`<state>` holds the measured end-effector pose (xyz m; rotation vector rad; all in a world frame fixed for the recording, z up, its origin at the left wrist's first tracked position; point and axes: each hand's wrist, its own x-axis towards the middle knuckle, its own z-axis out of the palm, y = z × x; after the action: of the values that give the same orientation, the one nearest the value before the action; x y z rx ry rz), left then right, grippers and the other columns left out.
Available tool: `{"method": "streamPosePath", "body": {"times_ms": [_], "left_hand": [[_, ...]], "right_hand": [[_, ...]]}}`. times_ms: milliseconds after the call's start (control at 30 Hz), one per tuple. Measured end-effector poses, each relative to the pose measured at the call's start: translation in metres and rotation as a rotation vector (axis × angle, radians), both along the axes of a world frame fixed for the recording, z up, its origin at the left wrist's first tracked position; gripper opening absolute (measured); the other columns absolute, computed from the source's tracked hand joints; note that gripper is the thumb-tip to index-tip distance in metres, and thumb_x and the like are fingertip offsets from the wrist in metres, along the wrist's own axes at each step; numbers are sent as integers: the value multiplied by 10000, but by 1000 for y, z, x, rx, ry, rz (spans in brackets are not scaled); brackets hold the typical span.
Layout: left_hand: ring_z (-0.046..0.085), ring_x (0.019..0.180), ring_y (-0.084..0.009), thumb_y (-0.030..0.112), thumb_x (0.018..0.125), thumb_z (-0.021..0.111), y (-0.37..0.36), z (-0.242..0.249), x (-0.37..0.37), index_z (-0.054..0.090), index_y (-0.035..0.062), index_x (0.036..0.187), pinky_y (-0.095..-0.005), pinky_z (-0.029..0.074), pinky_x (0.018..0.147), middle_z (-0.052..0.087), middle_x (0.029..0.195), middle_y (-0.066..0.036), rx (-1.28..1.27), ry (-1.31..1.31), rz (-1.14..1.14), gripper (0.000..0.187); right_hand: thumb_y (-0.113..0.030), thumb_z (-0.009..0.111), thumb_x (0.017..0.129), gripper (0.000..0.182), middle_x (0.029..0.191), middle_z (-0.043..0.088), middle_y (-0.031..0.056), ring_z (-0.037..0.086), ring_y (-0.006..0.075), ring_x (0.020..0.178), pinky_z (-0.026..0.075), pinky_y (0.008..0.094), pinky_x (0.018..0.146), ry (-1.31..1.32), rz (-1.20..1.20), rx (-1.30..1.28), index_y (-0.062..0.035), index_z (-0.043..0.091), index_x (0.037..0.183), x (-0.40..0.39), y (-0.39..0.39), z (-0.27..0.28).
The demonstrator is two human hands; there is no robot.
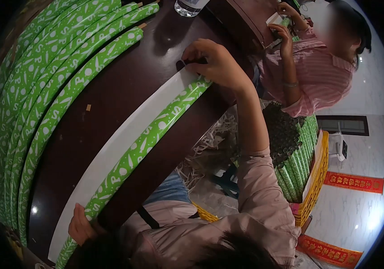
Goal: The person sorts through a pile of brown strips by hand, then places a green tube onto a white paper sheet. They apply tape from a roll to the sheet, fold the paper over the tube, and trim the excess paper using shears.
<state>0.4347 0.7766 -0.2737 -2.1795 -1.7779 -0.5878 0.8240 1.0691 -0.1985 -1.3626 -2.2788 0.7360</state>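
A partly rolled sheet of wrapping paper, its white back (111, 139) showing beside a green printed roll (131, 157), lies slantwise across the dark table. My left hand (83, 226) is closed over the near end of the roll, with the fingertips on the white side. At the far end, my right hand (219, 65) has curled fingers, thumb and forefinger gripping the paper by its edge. Something small and dark near those fingertips cannot be made out. Several finished green rolls (84, 69) lie side by side to the left.
A clear container (190, 7) stands at the table's (156, 49) far edge. Across from me, a person in a striped pink shirt (317, 67) handles something green. A yellow basket (318, 175) holds several green rolls at right. Paper shreds (214, 134) lie below the table edge.
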Motion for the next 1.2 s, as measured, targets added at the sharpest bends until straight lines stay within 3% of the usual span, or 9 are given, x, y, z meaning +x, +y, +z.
{"method": "streamPosePath", "body": {"times_ms": [200,400,500,667,867,967,1067,1133,1200], "left_hand": [[616,825,-234,273,977,436,4,4,3,610,5,1157,-312,469,749,671,1111,-121,5,6,30,366],[618,834,-228,259,977,453,2,-5,-12,614,-2,1143,-293,468,745,673,1104,-124,58,55,-59,349],[624,844,-239,249,974,466,2,0,-10,612,-11,1142,-304,475,740,667,1107,-134,12,83,-58,342],[622,851,-269,245,966,489,6,3,-22,607,-37,1137,-353,492,731,641,1114,-152,4,84,-216,350],[616,834,-292,244,951,505,-1,22,5,590,-60,1146,-383,500,730,613,1058,-180,-85,126,13,371],[617,828,-299,238,952,500,-6,12,-8,594,-53,1139,-400,500,720,611,1050,-178,-127,89,-6,359],[603,865,-294,160,915,515,-22,-39,-30,585,-54,1152,-404,488,753,603,1066,-165,117,186,-196,327],[595,903,-288,80,877,523,-6,8,11,574,-56,1170,-406,472,797,599,1070,-164,33,50,-60,327],[581,950,-286,15,841,531,-2,47,33,558,-55,1189,-419,447,848,596,1071,-160,-200,-107,55,356]], "right_hand": [[-69,772,683,191,884,590,28,534,215,897,445,324,783,-285,-9,372,-86,688,854,9,2,-3],[-149,769,759,105,983,609,30,520,180,1049,434,321,873,23,-35,150,-82,689,755,23,2,-5],[-198,740,802,122,1046,642,14,572,182,1001,447,311,831,135,-3,23,-96,699,855,25,-2,-5],[-3,677,822,272,988,651,57,621,124,924,461,272,838,247,60,-133,-10,550,1062,23,-7,8],[29,650,833,237,922,649,40,626,124,919,481,265,804,390,88,-242,-41,568,1044,25,-14,11],[59,632,818,253,996,631,70,617,141,925,471,260,803,449,49,-306,-26,546,1040,26,-16,10],[78,627,799,202,1013,600,61,603,142,935,465,261,814,525,-30,-343,-25,576,964,20,-15,13],[100,577,747,231,939,604,33,587,149,925,442,279,829,489,-12,-288,-37,599,932,15,-10,16],[33,517,819,123,877,603,34,579,126,893,438,261,801,671,-96,-313,-19,602,891,11,-3,21]]}}
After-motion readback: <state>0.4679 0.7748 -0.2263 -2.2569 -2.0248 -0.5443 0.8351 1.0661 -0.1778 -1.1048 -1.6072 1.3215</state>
